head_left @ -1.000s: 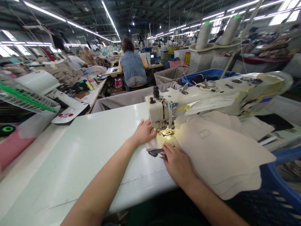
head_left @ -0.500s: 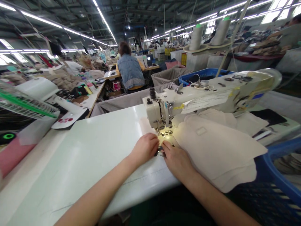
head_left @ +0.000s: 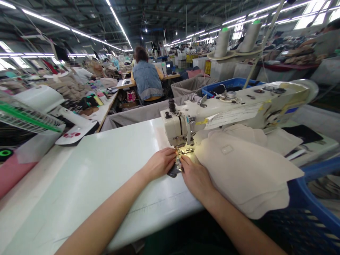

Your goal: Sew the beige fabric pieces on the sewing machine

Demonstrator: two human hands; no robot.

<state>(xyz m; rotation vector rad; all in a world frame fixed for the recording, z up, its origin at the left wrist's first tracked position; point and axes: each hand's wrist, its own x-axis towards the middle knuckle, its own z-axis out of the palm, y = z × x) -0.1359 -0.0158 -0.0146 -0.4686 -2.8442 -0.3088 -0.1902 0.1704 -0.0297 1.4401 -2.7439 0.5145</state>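
Observation:
A white sewing machine (head_left: pixel 175 129) stands on the pale tabletop, its lamp lighting the needle area. Both my hands meet just in front of the presser foot (head_left: pixel 178 148). Between them lies a small dark grey piece (head_left: pixel 174 171), apparently fabric, with a paler patch near the needle. My left hand (head_left: pixel 160 163) has its bent fingers closed at the piece's left edge. On the other side, my right hand (head_left: pixel 195 175) pinches its right edge with fingertips together. The fingers cover part of it. Beige fabric panels (head_left: pixel 244 163) are piled right of my right hand.
A blue plastic basket (head_left: pixel 313 191) stands at the table's right edge. Thread cones (head_left: pixel 222 42) rise behind the machine. At left is a white fan (head_left: pixel 39 106). Ahead, a person in a denim vest (head_left: pixel 148 79) sits facing away, beyond a grey cloth bin (head_left: pixel 127 115).
My left hand has shifted slightly left, and my right hand a little left too. More of the dark grey piece shows below the fingers, its near end turned left.

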